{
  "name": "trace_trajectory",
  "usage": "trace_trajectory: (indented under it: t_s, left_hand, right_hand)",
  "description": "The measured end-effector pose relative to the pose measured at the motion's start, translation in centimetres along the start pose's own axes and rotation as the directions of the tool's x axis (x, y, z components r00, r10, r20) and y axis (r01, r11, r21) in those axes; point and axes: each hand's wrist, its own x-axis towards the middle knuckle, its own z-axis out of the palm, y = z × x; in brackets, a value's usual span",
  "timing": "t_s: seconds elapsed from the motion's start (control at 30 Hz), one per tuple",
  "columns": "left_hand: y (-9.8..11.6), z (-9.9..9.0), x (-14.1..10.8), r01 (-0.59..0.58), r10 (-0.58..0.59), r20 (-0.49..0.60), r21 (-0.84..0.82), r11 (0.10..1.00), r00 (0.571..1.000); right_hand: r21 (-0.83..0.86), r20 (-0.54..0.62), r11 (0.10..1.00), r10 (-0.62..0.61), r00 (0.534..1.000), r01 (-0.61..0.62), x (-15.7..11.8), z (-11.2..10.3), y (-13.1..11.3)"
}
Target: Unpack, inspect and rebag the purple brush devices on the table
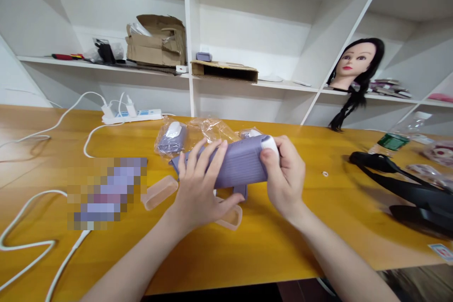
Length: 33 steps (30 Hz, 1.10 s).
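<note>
Above the table, a purple ribbed plastic device [240,160] with a white end piece is held level; I cannot make out its exact kind. My right hand [285,177] is closed round its white right end, thumb pressed on the near side. Across the left part lies my left hand [198,184], fingers stretched and spread over the ribbed surface, thumb apart below. That hand hides much of the device's left end. Beneath are two translucent, shallow plastic covers, one at the left [161,192] and one partly under my left hand [231,217]. A purple piece [240,192] shows below the device.
Behind lies a purple-and-white device in clear wrap [172,138]. A power strip [132,116] with white cables and a blurred-out phone-like object [109,191] are at left. A black strapped object [406,184], bottle [394,139] and small ring [324,174] lie right. Shelves hold cardboard [155,42] and a mannequin head [357,61].
</note>
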Motion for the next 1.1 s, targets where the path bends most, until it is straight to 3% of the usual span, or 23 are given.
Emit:
trace_trajectory:
  t_s: [0.07,0.13,0.2,0.33,0.57,0.73,0.87,1.1]
  left_hand:
    - [0.7,0.5,-0.1,0.023,-0.020,-0.027,0.107,0.994,0.999]
    - [0.5,0.9,-0.3,0.015,-0.011,-0.030,0.139,0.990,0.999]
    - [-0.2,1.1,-0.5,-0.023,0.025,-0.013,0.142,0.990,1.000]
    - [-1.4,0.8,-0.7,-0.057,0.058,0.000,0.170,0.984,0.998]
    - [-0.8,0.5,-0.8,-0.117,0.113,0.043,0.106,0.987,0.993]
    - [-0.8,0.6,-1.2,-0.024,0.020,0.075,0.054,0.998,0.997]
    - [-0.8,0.7,-1.2,-0.014,0.009,0.105,0.044,0.999,0.994]
    - [-1.2,1.0,-0.8,-0.018,0.012,0.081,0.083,0.996,0.997]
  right_hand:
    - [0.049,0.055,0.993,0.107,0.993,-0.110,-0.7,0.7,-0.6]
    - [0.061,0.174,0.988,0.131,0.976,-0.144,-1.2,1.2,-1.0]
    - [0.011,0.276,0.993,0.111,0.955,-0.119,-1.3,1.3,-1.1]
    - [-0.144,0.367,0.989,0.084,0.926,-0.032,-0.7,0.8,-0.7]
    - [-0.147,0.387,0.989,0.071,0.919,-0.015,-0.4,1.0,-0.4]
    - [-0.055,0.388,0.989,0.150,0.910,-0.139,-0.8,1.6,-0.2]
    - [-0.008,0.371,0.978,0.198,0.907,-0.210,-1.2,1.8,0.2]
    - [-0.108,0.422,0.985,0.166,0.891,-0.132,-0.5,1.3,0.4]
